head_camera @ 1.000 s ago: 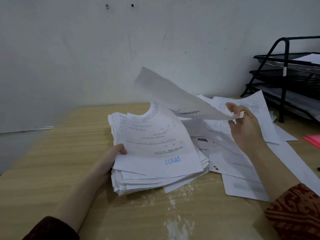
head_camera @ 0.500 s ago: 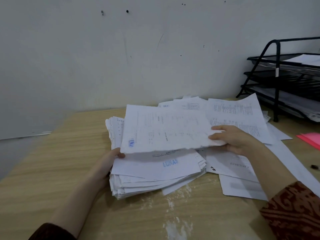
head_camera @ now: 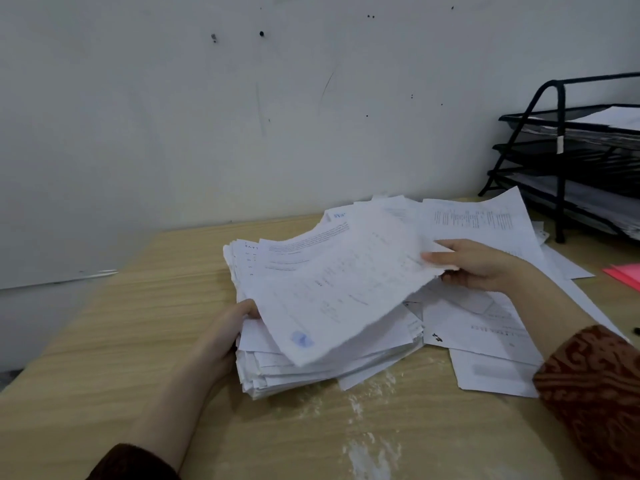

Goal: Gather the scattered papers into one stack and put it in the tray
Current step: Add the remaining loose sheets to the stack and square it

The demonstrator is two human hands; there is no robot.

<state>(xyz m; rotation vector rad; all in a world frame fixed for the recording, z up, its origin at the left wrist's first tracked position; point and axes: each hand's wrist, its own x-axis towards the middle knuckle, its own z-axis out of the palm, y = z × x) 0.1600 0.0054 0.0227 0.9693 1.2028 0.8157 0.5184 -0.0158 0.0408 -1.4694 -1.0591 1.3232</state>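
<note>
Our right hand pinches a sheet over the centre-frame stack, gripped by our left hand. We should square edges first (corners overhang).

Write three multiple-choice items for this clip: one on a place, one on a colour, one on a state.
1. Where is the black tray rack?
A. far right of the table
B. far left
C. on the floor

2. What colour is the folder at the right edge?
A. green
B. pink
C. blue

3. What is the right hand doing?
A. resting flat
B. pointing
C. holding a sheet over the stack

A: it stands by the wall, right.
B: plainly pink.
C: fingers pinch the sheet's edge.
</note>
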